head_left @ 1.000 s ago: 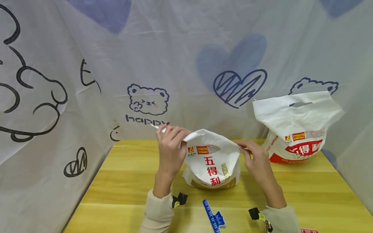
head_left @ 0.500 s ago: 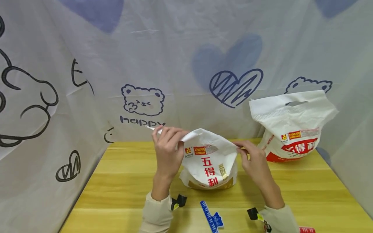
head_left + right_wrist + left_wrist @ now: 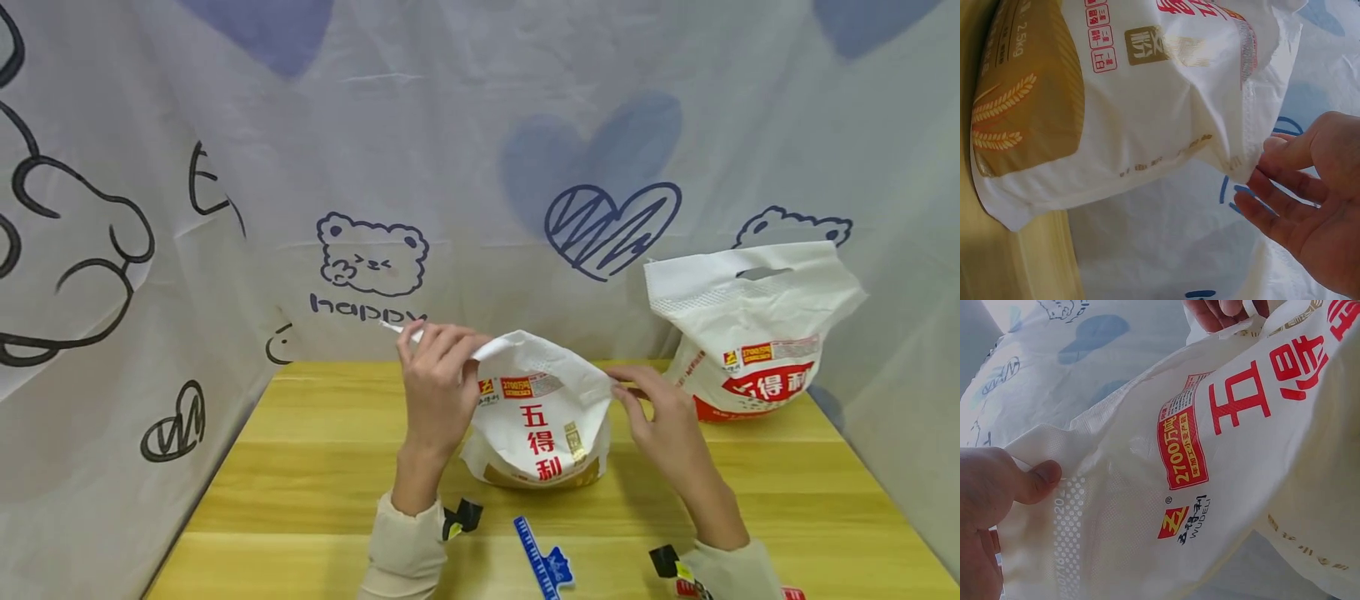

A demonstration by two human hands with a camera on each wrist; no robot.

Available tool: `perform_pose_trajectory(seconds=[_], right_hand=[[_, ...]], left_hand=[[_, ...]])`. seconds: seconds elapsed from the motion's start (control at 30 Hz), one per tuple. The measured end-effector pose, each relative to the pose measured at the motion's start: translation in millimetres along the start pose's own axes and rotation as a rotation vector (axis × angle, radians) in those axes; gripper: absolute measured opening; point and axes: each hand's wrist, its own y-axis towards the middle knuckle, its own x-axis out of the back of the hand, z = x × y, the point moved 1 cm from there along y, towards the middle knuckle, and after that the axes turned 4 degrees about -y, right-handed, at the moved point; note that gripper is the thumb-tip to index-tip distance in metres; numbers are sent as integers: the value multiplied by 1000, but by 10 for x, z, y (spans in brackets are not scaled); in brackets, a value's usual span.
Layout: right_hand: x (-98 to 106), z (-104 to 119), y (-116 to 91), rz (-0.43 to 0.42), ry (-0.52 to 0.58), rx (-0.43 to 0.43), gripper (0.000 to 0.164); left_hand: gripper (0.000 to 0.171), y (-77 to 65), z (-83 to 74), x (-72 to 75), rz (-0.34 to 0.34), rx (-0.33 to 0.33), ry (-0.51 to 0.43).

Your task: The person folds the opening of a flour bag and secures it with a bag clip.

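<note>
A white flour bag (image 3: 536,417) with red characters and a gold-brown base stands upright on the table between both hands. My left hand (image 3: 440,375) grips its top edge at the left corner, thumb on the near face, as the left wrist view shows. At the opposite top corner my right hand (image 3: 660,408) pinches the bag's edge between thumb and forefinger; in the right wrist view the other fingers lie loosely curved below. The bag's top is drawn out between the hands. In front of it lies a blue clip (image 3: 543,558) with a ruler-like bar.
A second white flour bag (image 3: 757,333), with red print and a handle slot, stands at the back right. A red object (image 3: 792,593) is partly hidden by the right sleeve. The wooden table (image 3: 300,467) meets a printed cloth (image 3: 480,167) at the back.
The right hand has shifted slightly, its wrist a little lower and to the right. Both hands keep their hold on the bag; the camera view has moved a little.
</note>
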Motion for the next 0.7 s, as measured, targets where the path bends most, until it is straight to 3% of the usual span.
perform_pose_trajectory(seconds=[0.33, 0.7], right_hand=[[198, 144, -66, -23, -10, 56, 38], [184, 280, -294, 155, 18, 64, 41]], left_hand=[[25, 3, 4, -1, 11, 5, 1], [25, 14, 14, 7, 10, 3, 2]])
